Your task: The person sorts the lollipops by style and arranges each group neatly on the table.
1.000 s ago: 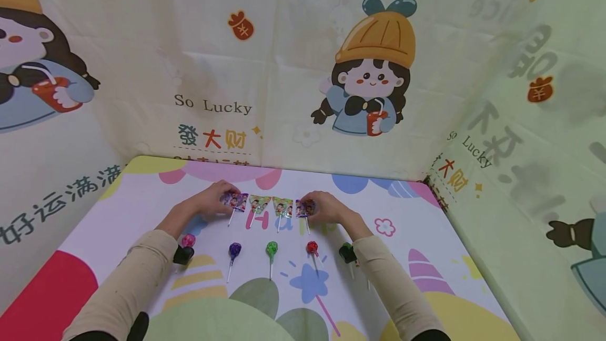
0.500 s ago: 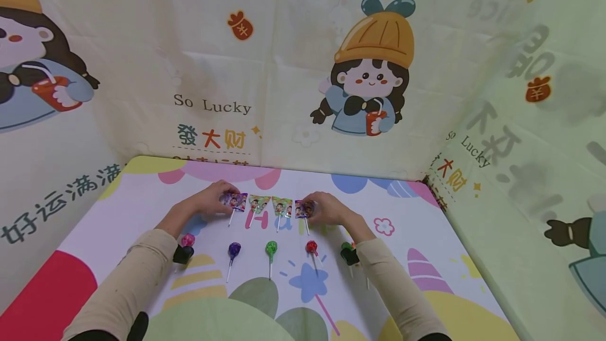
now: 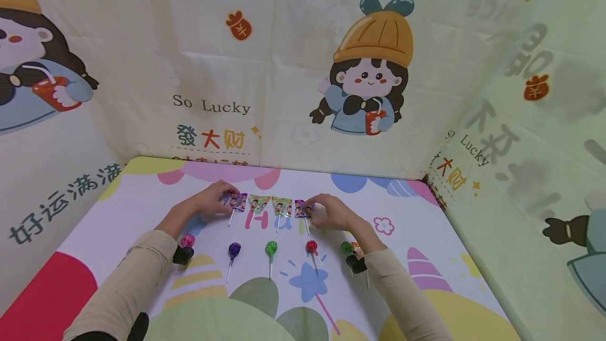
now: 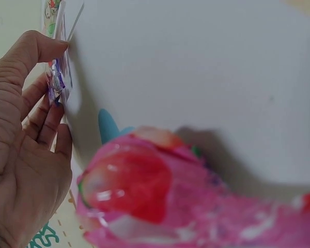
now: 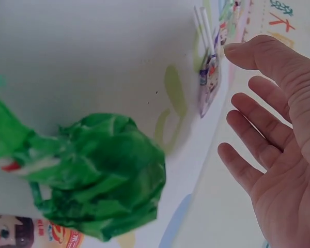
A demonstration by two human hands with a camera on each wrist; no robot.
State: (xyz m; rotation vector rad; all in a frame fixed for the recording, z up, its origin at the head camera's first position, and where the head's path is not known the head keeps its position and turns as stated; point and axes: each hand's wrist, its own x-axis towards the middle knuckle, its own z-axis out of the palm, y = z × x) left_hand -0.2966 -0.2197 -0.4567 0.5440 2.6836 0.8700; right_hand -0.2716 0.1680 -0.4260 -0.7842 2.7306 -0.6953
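Flat-packed lollipops form a row at the back of the table. Its left end is a purple-wrapped lollipop (image 3: 239, 202), pinched between the thumb and fingers of my left hand (image 3: 208, 200). Two green-and-yellow packets, one left (image 3: 259, 203) and one right (image 3: 282, 207), lie in the middle. At the right end lies a second purple-wrapped lollipop (image 3: 301, 208). My right hand (image 3: 338, 213) is just beside it; in the right wrist view its fingers (image 5: 258, 124) are spread apart from the packet, holding nothing. Close below the left wrist is a pink ball lollipop (image 4: 129, 181).
Nearer the body lies a spaced row of ball lollipops: purple (image 3: 234, 250), green (image 3: 271, 248), red (image 3: 311, 247), and another green one (image 3: 347, 247) beside an orange one (image 3: 357, 250) near the right wrist. A printed cloth wall (image 3: 293, 78) stands behind the table.
My right hand has let go of the right-end purple-wrapped lollipop and drawn slightly right, its fingers spreading. The left hand stays in place on its lollipop.
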